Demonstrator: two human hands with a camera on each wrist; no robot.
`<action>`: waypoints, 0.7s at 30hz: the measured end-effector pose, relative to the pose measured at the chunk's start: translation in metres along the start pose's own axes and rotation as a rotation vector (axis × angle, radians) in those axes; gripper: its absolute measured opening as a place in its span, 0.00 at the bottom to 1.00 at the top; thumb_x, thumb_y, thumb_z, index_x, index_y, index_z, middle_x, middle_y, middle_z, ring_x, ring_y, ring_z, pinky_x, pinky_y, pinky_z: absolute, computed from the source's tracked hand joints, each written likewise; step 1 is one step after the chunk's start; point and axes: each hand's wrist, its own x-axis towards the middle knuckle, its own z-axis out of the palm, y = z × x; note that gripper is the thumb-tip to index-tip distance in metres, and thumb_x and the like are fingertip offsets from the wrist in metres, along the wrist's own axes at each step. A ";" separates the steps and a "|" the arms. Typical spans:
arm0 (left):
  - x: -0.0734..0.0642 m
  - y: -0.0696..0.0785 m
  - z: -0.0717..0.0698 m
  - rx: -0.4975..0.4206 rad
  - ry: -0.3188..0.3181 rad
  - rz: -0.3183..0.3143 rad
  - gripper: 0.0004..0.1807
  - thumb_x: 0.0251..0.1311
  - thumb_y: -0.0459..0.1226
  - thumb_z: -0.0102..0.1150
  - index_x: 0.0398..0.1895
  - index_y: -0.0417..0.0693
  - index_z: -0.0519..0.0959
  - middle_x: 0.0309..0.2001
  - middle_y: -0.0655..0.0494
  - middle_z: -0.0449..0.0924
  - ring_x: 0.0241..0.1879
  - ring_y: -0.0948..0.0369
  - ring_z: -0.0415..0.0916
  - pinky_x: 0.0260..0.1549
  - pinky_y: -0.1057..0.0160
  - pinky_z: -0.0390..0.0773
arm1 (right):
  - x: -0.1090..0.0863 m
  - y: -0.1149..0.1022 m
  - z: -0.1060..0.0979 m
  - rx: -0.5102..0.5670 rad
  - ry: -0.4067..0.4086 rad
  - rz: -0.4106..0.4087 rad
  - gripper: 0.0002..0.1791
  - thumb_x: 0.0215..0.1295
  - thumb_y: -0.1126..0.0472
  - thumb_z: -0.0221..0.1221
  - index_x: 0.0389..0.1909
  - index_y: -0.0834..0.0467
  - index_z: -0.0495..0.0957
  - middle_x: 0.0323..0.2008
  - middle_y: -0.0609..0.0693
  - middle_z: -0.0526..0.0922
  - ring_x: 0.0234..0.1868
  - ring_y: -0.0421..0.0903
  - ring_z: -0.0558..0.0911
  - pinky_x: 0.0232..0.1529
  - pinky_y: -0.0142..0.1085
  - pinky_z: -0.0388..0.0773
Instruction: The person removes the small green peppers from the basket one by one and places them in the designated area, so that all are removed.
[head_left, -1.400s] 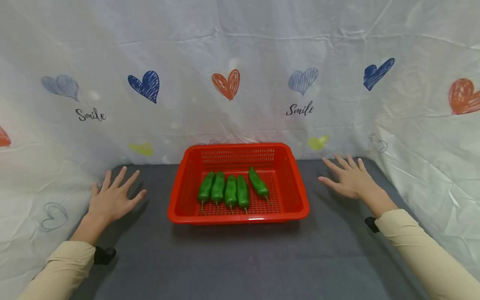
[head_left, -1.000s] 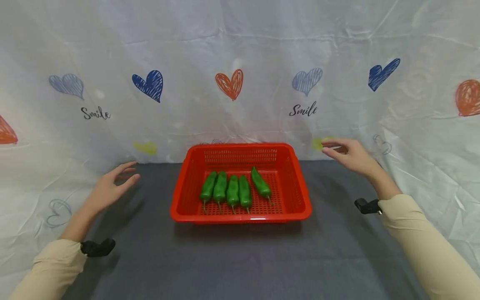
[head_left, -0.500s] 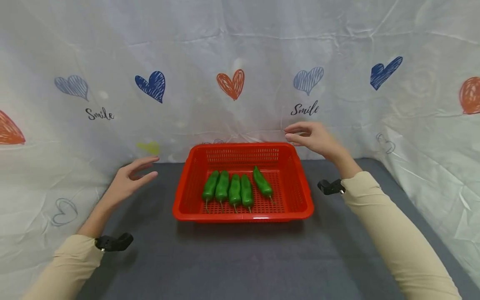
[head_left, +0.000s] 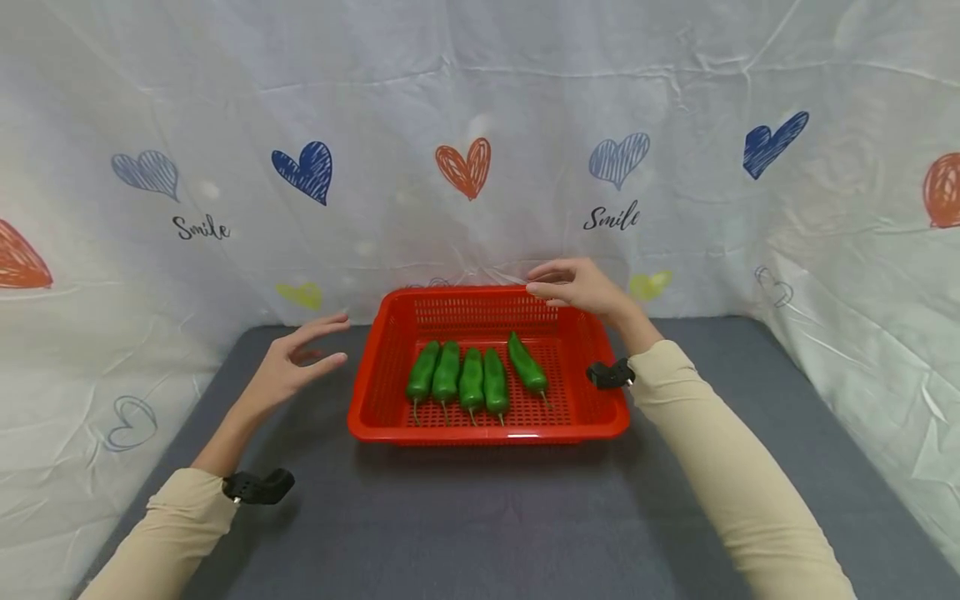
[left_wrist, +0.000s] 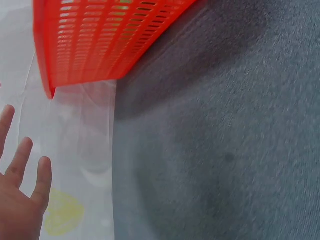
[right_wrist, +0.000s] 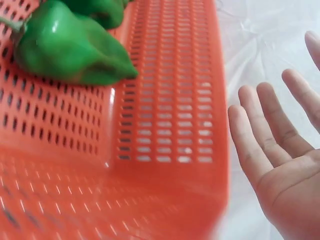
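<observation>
A red plastic basket (head_left: 491, 436) with slotted walls stands on the dark grey cloth. Several green peppers (head_left: 472, 379) lie in it, stems toward the near side; one pepper (head_left: 528, 365) lies slanted, apart to the right. My left hand (head_left: 288, 364) hovers left of the basket, thumb and fingers apart, nothing between them. Over the basket's back right rim my right hand (head_left: 581, 287) hangs with relaxed fingers and holds nothing. In the right wrist view, the right hand's palm (right_wrist: 300, 185) faces the camera beside the basket wall (right_wrist: 170, 100).
Behind the table hangs a white curtain (head_left: 375, 192) printed with hearts and "Smile". The grey tablecloth (head_left: 465, 517) extends in front of the basket and to both sides. A black wrist camera (head_left: 258, 486) sits on the left wrist, another (head_left: 611, 374) on the right.
Both hands have lifted from the table and moved inward toward the basket, the right one farther, now over its back rim. Their spread fingers have drawn together. Basket and peppers stay put.
</observation>
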 end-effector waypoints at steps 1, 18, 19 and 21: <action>0.000 -0.001 0.002 -0.004 0.001 0.005 0.26 0.65 0.27 0.65 0.67 0.46 0.78 0.72 0.51 0.68 0.71 0.58 0.62 0.53 0.64 0.73 | 0.002 0.002 0.003 0.005 -0.001 0.006 0.24 0.70 0.63 0.65 0.60 0.73 0.76 0.55 0.62 0.82 0.58 0.68 0.77 0.57 0.56 0.75; 0.001 -0.010 0.022 -0.035 -0.014 0.018 0.26 0.64 0.26 0.65 0.66 0.40 0.77 0.72 0.49 0.67 0.71 0.51 0.60 0.55 0.39 0.70 | 0.015 0.027 0.034 -0.002 -0.059 0.225 0.26 0.67 0.58 0.69 0.61 0.66 0.78 0.54 0.59 0.83 0.59 0.62 0.78 0.61 0.54 0.72; 0.000 -0.011 0.023 -0.033 -0.013 0.022 0.26 0.64 0.26 0.65 0.66 0.39 0.77 0.72 0.49 0.67 0.71 0.51 0.60 0.55 0.40 0.70 | 0.016 0.028 0.035 -0.002 -0.056 0.232 0.26 0.66 0.58 0.69 0.61 0.65 0.79 0.53 0.58 0.83 0.59 0.62 0.78 0.61 0.54 0.72; -0.001 -0.011 0.023 -0.026 -0.012 0.030 0.26 0.64 0.26 0.65 0.66 0.39 0.77 0.72 0.48 0.67 0.71 0.50 0.60 0.55 0.44 0.72 | 0.018 0.028 0.037 -0.007 -0.058 0.243 0.27 0.66 0.57 0.70 0.61 0.65 0.79 0.53 0.58 0.84 0.58 0.61 0.79 0.61 0.54 0.72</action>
